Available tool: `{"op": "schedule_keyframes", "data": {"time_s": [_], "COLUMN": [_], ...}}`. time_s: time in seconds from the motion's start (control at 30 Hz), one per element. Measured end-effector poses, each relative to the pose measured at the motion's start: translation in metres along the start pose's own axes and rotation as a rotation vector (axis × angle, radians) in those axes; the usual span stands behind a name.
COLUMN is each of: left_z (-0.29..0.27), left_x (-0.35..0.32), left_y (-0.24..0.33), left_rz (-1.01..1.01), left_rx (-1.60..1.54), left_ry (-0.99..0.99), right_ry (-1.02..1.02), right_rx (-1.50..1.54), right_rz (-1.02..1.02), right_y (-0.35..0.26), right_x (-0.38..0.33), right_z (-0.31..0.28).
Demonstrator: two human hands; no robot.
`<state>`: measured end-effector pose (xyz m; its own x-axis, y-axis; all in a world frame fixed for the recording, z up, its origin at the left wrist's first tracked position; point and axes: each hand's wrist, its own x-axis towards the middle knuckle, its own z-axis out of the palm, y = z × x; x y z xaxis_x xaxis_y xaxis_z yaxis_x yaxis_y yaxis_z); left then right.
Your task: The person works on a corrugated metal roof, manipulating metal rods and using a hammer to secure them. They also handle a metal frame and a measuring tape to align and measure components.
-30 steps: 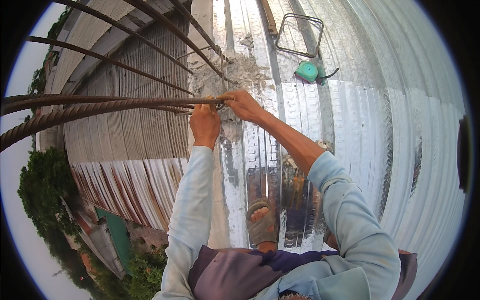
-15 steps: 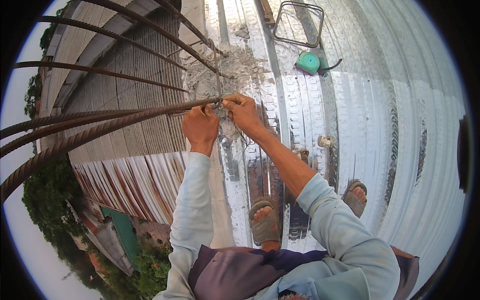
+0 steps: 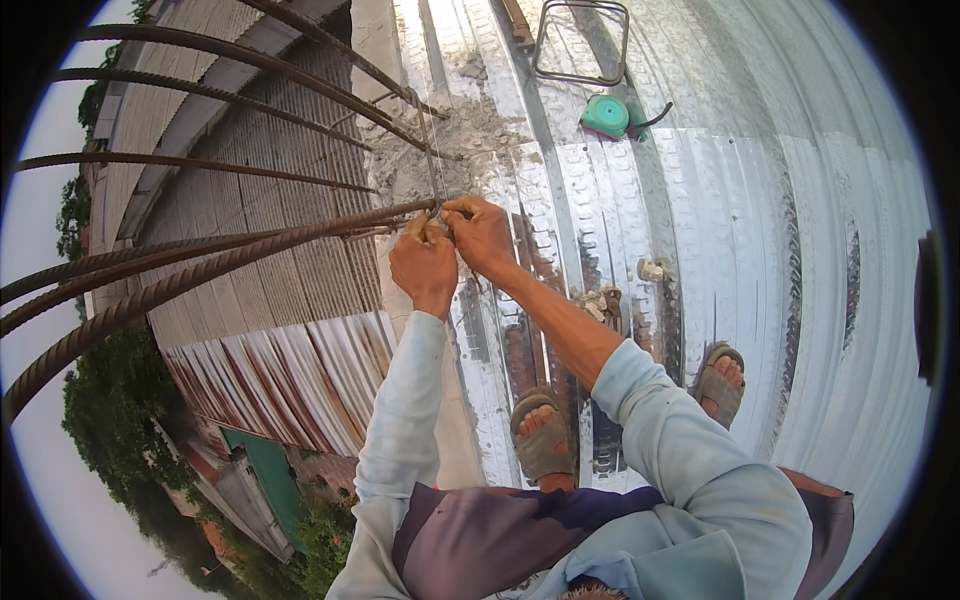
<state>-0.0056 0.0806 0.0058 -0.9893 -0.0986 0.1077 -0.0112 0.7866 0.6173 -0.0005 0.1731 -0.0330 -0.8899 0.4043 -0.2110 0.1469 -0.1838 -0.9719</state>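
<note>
Several rusty ribbed steel bars rise from a rough concrete stub and sweep toward the left of the head view. My left hand and my right hand meet at the bars near the stub, fingers pinched together on a thin tie wire that runs across the bars. The fingertips hide the exact grip. My two sandalled feet stand on the shiny corrugated metal deck below.
A bent steel stirrup and a green tape measure lie on the deck at the top. The deck's edge drops on the left to rusty roofs and trees far below. Small metal bits lie near my feet.
The view has tilted so my hands and the bars sit lower in the picture. Both hands stay together at the same spot on the bars. My right foot has come into view.
</note>
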Motion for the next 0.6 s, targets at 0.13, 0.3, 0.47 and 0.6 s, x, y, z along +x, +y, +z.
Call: {"op": "schedule_keyframes", "data": {"time_s": [0.13,0.3,0.47,0.6], "left_z": [0.005,-0.011,-0.02,-0.031], "left_x": [-0.013,-0.008,0.006,0.018], "left_y": [0.004,0.01,0.002,-0.002], "left_rz": [0.02,0.131,0.102,0.197], "left_rx": [0.068,0.079,-0.023,-0.105], "left_ry": [0.059,-0.07,-0.281,-0.392], "right_ry": [0.024,0.009,-0.144,-0.204], "right_rx": [0.008,-0.01,-0.169,-0.327], "right_rz": [-0.097,-0.292,-0.421,-0.435], "right_y": [0.006,0.012,0.012,0.003], "right_x": [-0.006,-0.002,-0.002,-0.007], "right_z": [0.004,-0.001,-0.012,-0.014]}}
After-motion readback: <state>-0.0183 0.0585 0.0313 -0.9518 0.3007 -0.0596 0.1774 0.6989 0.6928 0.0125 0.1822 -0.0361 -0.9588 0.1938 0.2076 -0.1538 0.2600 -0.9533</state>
